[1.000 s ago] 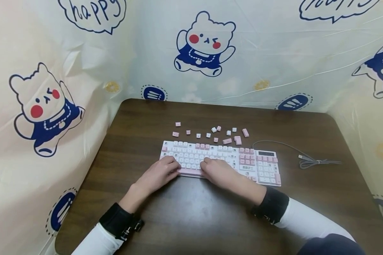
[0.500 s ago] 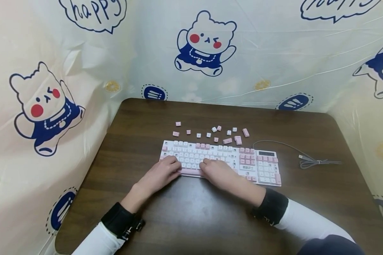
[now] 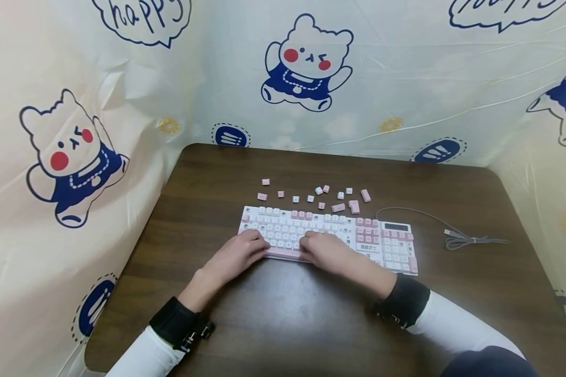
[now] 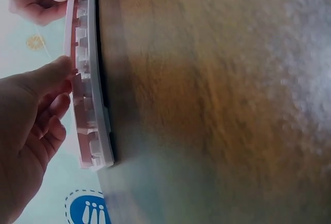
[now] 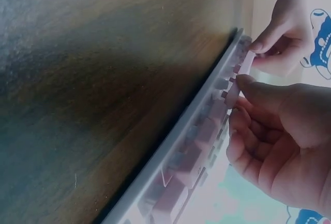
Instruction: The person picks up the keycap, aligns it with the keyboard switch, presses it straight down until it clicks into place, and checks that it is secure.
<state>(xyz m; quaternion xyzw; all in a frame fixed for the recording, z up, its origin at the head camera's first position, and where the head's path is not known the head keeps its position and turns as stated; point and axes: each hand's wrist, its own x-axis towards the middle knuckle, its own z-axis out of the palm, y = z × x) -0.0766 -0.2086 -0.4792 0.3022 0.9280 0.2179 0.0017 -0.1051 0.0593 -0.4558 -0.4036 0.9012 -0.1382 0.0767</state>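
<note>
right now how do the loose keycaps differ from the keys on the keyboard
The loose keycaps lie scattered and apart on the table behind the keyboard; the keys on the keyboard sit packed in straight rows. The loose keycaps are untouched, while both hands rest on the seated keys. Both sets mix pink and white.

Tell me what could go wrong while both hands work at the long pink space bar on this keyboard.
1. The left hand and right hand both pinch the long pink space bar at its ends; uneven force could tilt or jam it.
2. The pink-and-white plastic keyboard lies free on the dark wooden table and could slide.
3. The small loose pink and white keycaps just behind could get knocked and scattered.
</note>
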